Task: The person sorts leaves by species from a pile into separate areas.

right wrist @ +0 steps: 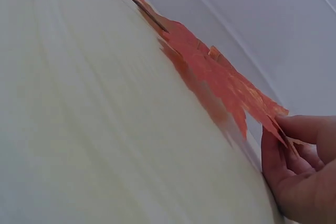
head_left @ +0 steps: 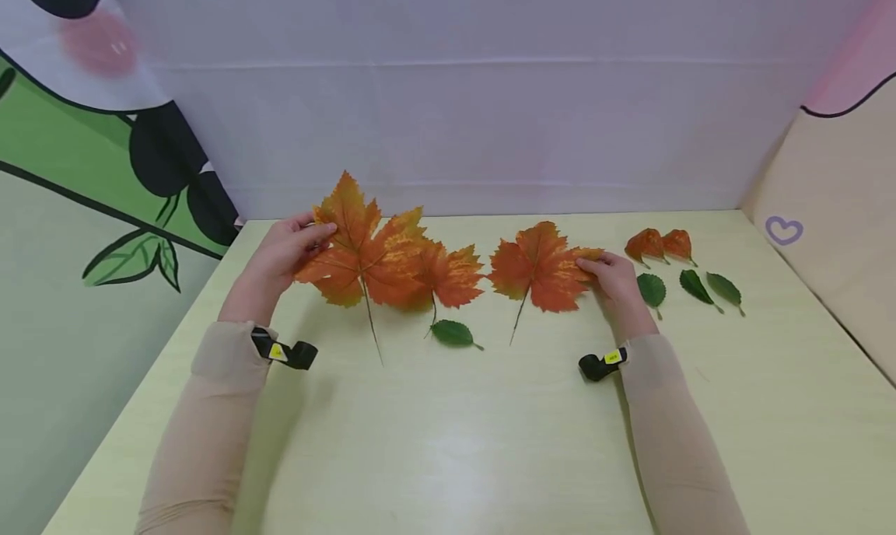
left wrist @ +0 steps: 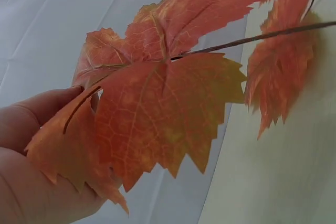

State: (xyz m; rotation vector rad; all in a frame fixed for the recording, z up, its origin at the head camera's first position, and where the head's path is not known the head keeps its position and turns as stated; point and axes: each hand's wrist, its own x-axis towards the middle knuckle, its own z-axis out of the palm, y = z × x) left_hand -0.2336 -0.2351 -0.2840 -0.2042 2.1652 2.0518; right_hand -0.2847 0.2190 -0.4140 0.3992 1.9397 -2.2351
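My left hand point(head_left: 283, 249) pinches the left edge of a large orange maple leaf point(head_left: 358, 247), raised above the table with its thin stem hanging down. In the left wrist view, that leaf's veined underside hides part of the fingers. A second maple leaf point(head_left: 453, 277) lies behind it, partly covered. Thumb and fingers of my right hand point(head_left: 617, 282) pinch the right lobe of another orange maple leaf point(head_left: 537, 269). The right wrist view shows this leaf point(right wrist: 210, 74) tilted, partly lifted off the table. A small green leaf point(head_left: 452, 333) rests between the hands.
Beyond my right hand lie two small orange-brown leaves point(head_left: 645, 246) and several green leaves point(head_left: 695, 285) on the pale table point(head_left: 448, 442). A pale cloth backdrop point(head_left: 462, 131) rises along the table's back edge. Printed panels stand at both sides.
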